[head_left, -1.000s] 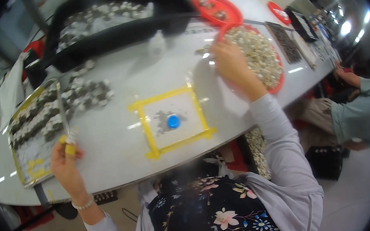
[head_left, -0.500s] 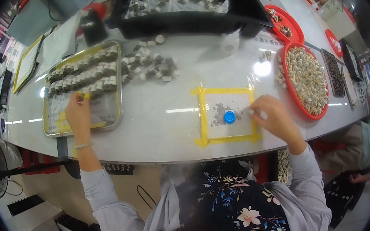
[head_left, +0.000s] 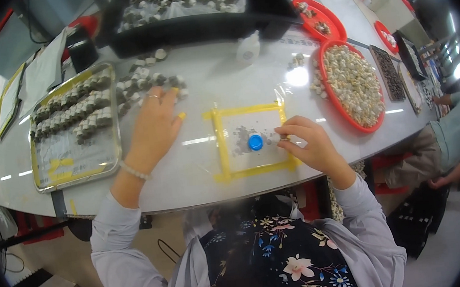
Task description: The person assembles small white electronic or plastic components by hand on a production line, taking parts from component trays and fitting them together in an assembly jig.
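My left hand (head_left: 155,126), with yellow covers on thumb and index fingertip, reaches over a loose pile of small stubby white-and-dark pieces (head_left: 141,74). Its thumb and index finger are apart, and nothing shows between them. Left of it, a metal tray (head_left: 118,127) carries rows of similar pieces (head_left: 72,112). My right hand (head_left: 314,144) pinches a small pale piece (head_left: 283,136), partly hidden by the fingertips. That piece is just right of a round blue cap (head_left: 255,142), which sits on a water-spotted pad (head_left: 243,161) framed with yellow tape.
A red oval basket (head_left: 371,127) heaped with small pale pieces stands to the right, near another red tray (head_left: 335,26). At the back is a large black bin (head_left: 201,31) of pieces. A white squeeze bottle (head_left: 248,49) stands before it. Co-workers (head_left: 456,131) are at the right.
My left hand has left the row in the tray and moved right to the loose pile, its fingers parting. My right hand has stayed by the taped pad. The whole view has shifted.
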Motion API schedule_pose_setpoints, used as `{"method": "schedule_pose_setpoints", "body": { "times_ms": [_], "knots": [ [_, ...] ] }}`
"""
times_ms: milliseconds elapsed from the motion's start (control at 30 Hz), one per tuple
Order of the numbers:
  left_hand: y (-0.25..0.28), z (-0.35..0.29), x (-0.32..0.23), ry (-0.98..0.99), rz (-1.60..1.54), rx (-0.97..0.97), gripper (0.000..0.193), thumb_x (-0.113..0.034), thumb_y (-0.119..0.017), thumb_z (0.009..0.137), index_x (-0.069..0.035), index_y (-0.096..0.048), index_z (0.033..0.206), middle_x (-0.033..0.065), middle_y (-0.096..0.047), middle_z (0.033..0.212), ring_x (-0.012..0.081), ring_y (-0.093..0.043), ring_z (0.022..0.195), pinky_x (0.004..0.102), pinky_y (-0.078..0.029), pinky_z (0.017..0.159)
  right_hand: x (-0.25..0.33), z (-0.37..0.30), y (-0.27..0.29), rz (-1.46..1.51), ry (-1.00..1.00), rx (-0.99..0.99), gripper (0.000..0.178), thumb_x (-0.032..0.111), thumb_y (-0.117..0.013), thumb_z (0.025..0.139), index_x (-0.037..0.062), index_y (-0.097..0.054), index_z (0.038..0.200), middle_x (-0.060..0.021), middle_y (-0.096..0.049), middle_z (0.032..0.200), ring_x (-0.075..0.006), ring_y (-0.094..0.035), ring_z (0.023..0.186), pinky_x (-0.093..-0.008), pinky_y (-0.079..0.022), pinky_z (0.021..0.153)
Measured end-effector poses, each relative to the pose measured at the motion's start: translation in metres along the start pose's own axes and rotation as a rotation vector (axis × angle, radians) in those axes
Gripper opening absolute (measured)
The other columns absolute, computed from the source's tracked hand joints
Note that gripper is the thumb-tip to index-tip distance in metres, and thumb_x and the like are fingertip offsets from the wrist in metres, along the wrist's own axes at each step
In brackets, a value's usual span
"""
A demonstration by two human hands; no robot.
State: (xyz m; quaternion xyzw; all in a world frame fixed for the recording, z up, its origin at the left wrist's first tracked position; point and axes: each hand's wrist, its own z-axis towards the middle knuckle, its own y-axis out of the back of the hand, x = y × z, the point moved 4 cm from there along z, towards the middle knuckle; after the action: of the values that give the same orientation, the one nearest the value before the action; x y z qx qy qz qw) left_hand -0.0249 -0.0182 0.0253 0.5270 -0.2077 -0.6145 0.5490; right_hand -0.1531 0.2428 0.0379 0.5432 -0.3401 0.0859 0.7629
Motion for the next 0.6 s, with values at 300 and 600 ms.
{"method": "schedule_pose_setpoints", "body": {
  "times_ms": [300,600],
  "knots": [
    [-0.007,-0.017,-0.009,-0.047,-0.033,0.085,0.021,-0.001,-0.06,0.07,-0.001,-0.051,0.089,0.0162,-0.049,0.102,0.0331,-0.053,0.087,0.0388,-0.045,0.073,0.013,0.016,-0.016,-0.014,0.089,0.116,0.02,0.005,-0.068,0.072,0.0027,-0.065,0.092,-0.009,-0.059,0.086,-0.0248,-0.058,0.075,-0.0317,-0.047,0.066],
    [-0.01,-0.051,-0.012,0.491,-1.014,0.155,0.026,-0.001,-0.048,0.081,0.0,-0.051,0.107,0.0089,-0.052,0.094,0.0173,-0.055,0.074,0.0274,-0.045,0.067,0.023,0.028,-0.026,-0.306,0.299,0.225,0.011,0.008,-0.062,0.073,0.0052,-0.06,0.084,-0.0083,-0.051,0.077,-0.0242,-0.054,0.074,-0.0346,-0.044,0.066]
  ]
}}
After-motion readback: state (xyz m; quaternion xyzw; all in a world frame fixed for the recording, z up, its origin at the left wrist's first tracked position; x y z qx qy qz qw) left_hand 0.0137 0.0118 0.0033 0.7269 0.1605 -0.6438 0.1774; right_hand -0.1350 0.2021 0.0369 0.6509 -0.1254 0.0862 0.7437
